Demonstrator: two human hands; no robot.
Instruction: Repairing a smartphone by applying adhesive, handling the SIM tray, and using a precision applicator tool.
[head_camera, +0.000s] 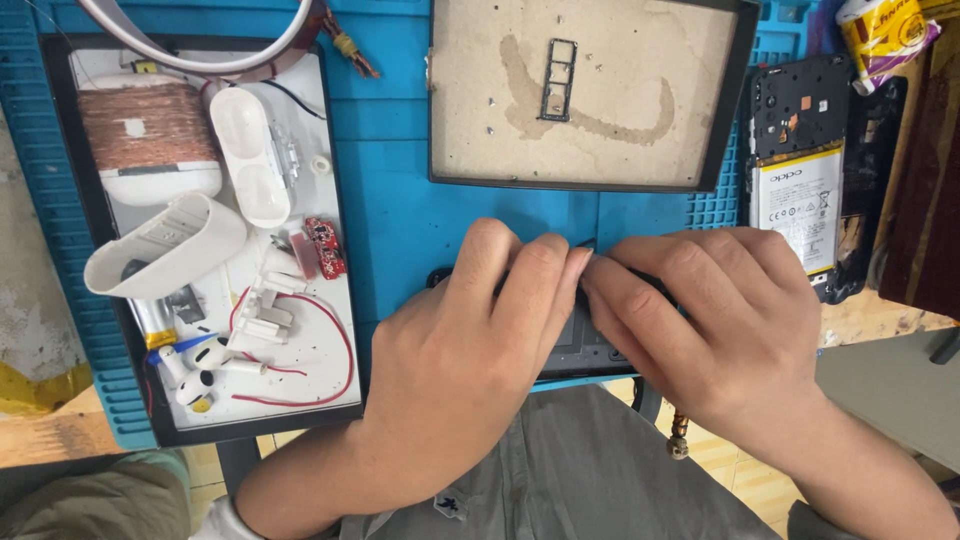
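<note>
Dark phone frame (590, 345) lying crosswise, left hand (470, 350), right hand (720, 330) both pinching it

Left hand (470, 350) and right hand (720, 330) grip dark phone (585, 350).

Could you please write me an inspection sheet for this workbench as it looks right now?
Surface: blue repair mat on a wooden bench.
Job's things: dark flat device at the mat's near edge, mostly hidden under both hands.
Clutter: left tray with white earbud case parts, earbuds, a copper coil and a small red circuit board; sandy tray holding a card tray frame and tiny screws; opened phone with its battery exposed.
Grippers: left hand and right hand both press on the device, fingertips meeting.
Cables: thin red wires in the left tray.
Surroundings: grey trousers and tiled floor below.
</note>
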